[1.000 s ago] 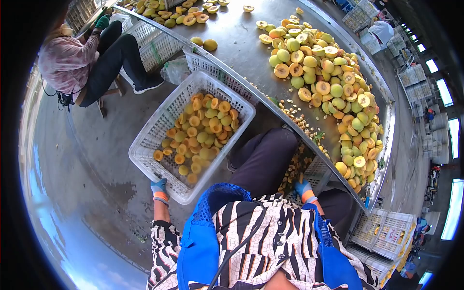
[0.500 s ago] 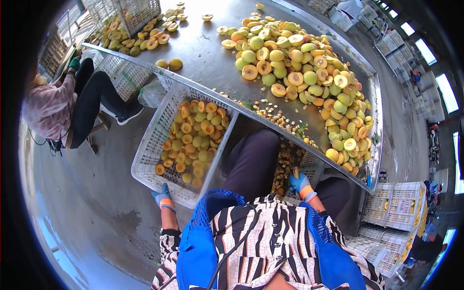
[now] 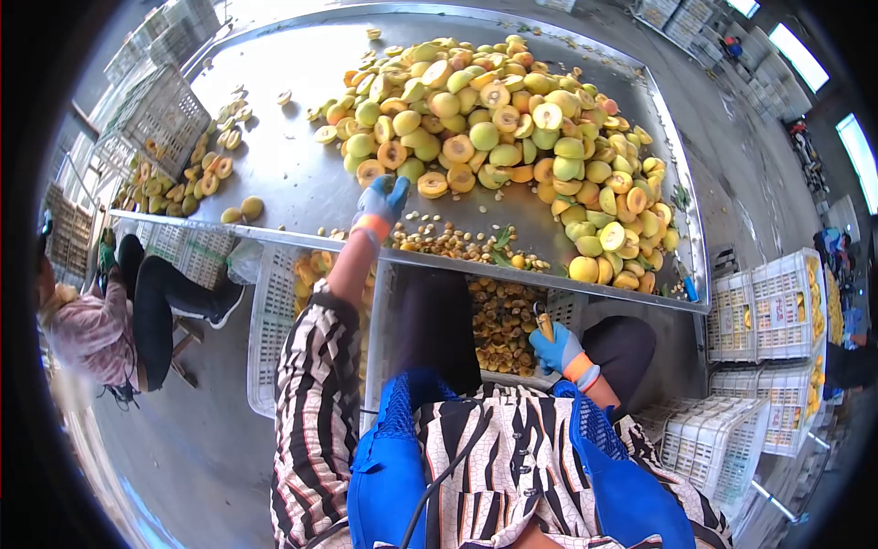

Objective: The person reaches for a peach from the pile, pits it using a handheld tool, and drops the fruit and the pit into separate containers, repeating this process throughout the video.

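My left hand (image 3: pixel 382 201), in a blue glove with an orange cuff, reaches over the metal table (image 3: pixel 302 146). Its fingers are apart beside the near edge of a heap of yellow-green peaches (image 3: pixel 485 119), many halved with brown centres showing. No fruit shows in that hand. Low by my knee, my right hand (image 3: pixel 554 349), gloved alike, is closed around a small tool with a wooden handle (image 3: pixel 545 326); its dark tip points up. Below the table edge, a crate of brownish fruit pieces (image 3: pixel 503 320) lies beside this hand. Loose pits (image 3: pixel 448 243) are scattered along the table's near side.
A white crate (image 3: pixel 263 339) with peach halves stands under my left arm. A blue-handled tool (image 3: pixel 690 289) lies at the table's right corner. Stacked crates (image 3: pixel 759 316) stand at right. Another person (image 3: pixel 96 329) sits at left, near a tilted crate (image 3: pixel 160 119).
My left hand has moved from the white crate's rim up to the peach heap. The view has shifted. My right hand stays low, with the tool now more visible.
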A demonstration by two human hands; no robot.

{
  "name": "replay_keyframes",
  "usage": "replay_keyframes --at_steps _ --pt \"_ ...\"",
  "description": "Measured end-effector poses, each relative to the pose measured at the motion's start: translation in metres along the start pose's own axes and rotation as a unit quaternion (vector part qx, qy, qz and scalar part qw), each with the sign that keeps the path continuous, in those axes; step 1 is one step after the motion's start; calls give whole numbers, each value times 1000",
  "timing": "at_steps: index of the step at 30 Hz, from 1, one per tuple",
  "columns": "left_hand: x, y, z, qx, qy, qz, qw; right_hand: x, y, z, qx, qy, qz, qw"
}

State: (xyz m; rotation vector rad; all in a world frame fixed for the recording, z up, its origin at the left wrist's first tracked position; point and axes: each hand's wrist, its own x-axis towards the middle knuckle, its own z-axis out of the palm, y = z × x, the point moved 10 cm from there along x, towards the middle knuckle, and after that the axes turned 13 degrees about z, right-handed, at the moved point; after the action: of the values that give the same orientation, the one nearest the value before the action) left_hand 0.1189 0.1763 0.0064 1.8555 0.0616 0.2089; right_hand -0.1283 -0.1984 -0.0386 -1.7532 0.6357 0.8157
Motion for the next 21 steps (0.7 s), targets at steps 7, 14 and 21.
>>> replay_keyframes --at_steps 7,14,21 --pt "33 17 55 318 23 -4 948 -17 -7 -35 -55 75 -44 995" --pt "5 -9 81 178 -129 -58 974 -25 0 -44 -14 51 -66 996" --pt "-107 95 113 -541 -25 -149 827 -48 -22 -52 28 66 -108 992"
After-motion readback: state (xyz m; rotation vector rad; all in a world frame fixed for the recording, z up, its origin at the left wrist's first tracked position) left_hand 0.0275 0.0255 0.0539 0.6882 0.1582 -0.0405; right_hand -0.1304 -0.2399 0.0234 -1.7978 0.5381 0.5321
